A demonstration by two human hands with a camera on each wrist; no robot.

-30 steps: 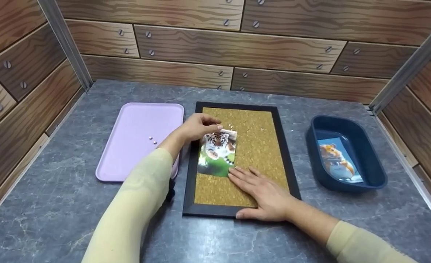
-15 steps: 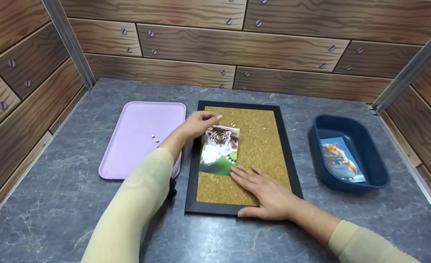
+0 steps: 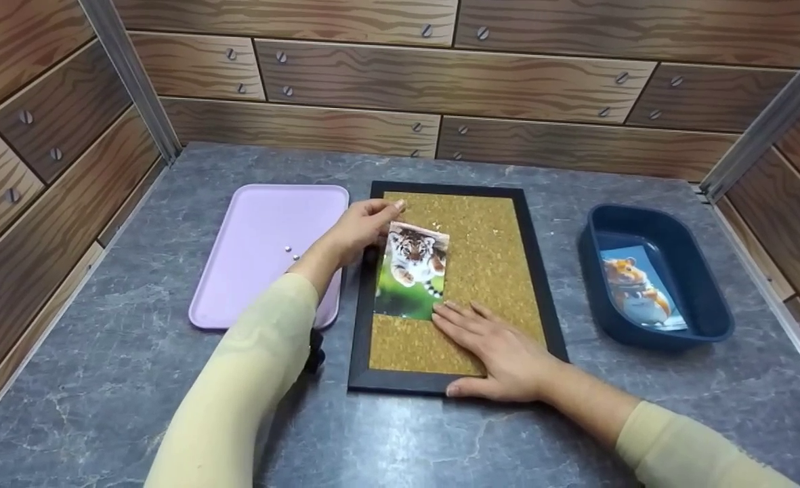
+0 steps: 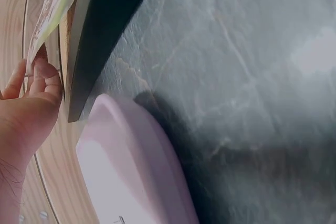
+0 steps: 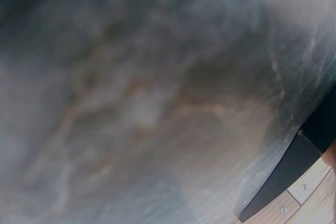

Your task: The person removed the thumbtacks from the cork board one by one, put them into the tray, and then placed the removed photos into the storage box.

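Observation:
A photo of a tiger cub overlaps the left half of a black-framed cork board. My left hand pinches its upper left corner between thumb and fingers. In the left wrist view, that photo slants up off the cork, its held corner between the fingertips of the left hand. My right hand lies flat, fingertips right at the photo's lower right corner and thumb on the frame's front edge. The right wrist view catches only a sliver of this hand beside the black frame.
Left of the board is a lilac tray with two small shiny pieces on it. A dark blue bin on the right holds a hamster picture. Tiny light bits lie on the upper cork. Plank-patterned walls enclose the grey tabletop.
My left hand has moved slightly toward the back left, drawing the photo's upper edge up and away. The right hand keeps its place on the board. The head view has shifted a little.

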